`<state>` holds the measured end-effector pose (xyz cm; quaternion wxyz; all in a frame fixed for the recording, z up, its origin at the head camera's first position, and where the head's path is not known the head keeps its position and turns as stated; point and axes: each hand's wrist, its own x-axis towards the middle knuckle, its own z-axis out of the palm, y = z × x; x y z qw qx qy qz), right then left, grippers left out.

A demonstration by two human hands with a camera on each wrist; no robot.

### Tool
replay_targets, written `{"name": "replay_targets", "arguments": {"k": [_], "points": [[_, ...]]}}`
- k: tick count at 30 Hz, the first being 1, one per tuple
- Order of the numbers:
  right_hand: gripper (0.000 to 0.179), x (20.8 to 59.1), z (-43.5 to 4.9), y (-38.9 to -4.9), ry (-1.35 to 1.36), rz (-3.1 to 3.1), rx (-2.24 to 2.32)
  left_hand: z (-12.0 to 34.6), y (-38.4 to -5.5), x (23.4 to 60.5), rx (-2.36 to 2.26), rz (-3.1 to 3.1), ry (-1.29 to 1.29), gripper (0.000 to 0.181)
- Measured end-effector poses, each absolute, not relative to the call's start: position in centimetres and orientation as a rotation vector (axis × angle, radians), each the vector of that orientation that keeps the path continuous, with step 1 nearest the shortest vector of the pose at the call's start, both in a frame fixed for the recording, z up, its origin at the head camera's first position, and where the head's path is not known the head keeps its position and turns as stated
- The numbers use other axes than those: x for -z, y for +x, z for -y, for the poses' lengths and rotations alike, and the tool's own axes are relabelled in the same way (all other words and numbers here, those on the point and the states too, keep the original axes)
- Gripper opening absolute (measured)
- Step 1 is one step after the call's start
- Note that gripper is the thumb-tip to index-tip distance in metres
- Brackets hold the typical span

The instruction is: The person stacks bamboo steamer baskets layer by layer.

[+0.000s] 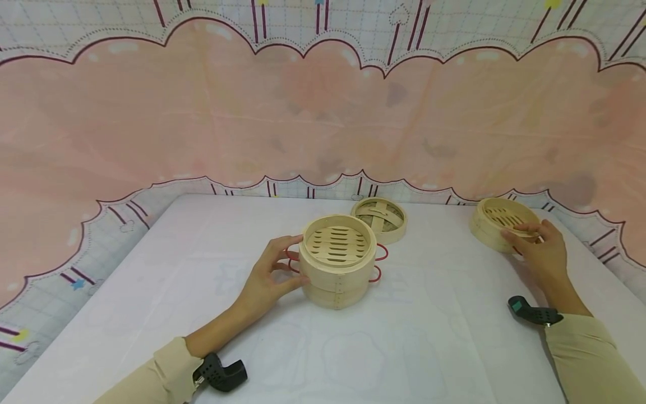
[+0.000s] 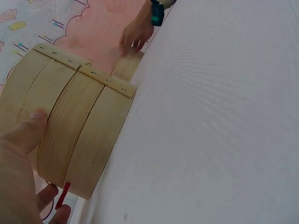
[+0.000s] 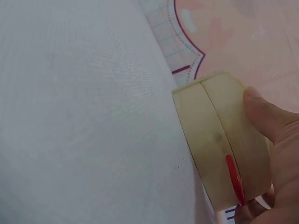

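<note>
Two round bamboo steamer baskets (image 1: pixel 337 280) stand stacked on the table, with a slatted floor inside the top one and red loop handles at the sides. My left hand (image 1: pixel 270 266) grips the stack's left side, thumb on the front wall and fingers around by the red handles. In the left wrist view the thumb presses the stack's wall (image 2: pixel 88 126). Far to the right, my right hand (image 1: pixel 542 249) holds a single bamboo steamer basket (image 1: pixel 487 227) by its near rim. The right wrist view has its red handle (image 3: pixel 235 179) beside the fingers.
A woven bamboo lid (image 1: pixel 397 235) lies just behind the stack, partly covered by it in the head view. White cloth (image 1: pixel 429 336) covers the table. A patterned pink curtain (image 1: pixel 303 123) hangs along the table's back edge.
</note>
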<state>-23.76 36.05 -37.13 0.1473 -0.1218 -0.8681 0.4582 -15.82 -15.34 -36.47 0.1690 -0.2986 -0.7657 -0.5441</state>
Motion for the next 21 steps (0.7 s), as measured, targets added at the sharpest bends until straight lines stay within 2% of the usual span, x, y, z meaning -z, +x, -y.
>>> {"name": "replay_targets", "arguments": {"k": [4,12,21], "points": [[0.063,37.01,-36.02,-23.63,-0.354,2.509,-1.328,15.31,-15.81,36.44,1.542,2.174,-0.848,0.071],[0.058,36.81,-35.87,-23.61,-0.351,2.511,-1.314,15.30,-15.86,36.08,1.560,2.179,-0.843,0.071],[0.069,36.45,-35.78,-23.65,-0.401,2.561,-1.244,15.27,-15.98,35.59,1.574,2.194,-0.834,0.071]]}}
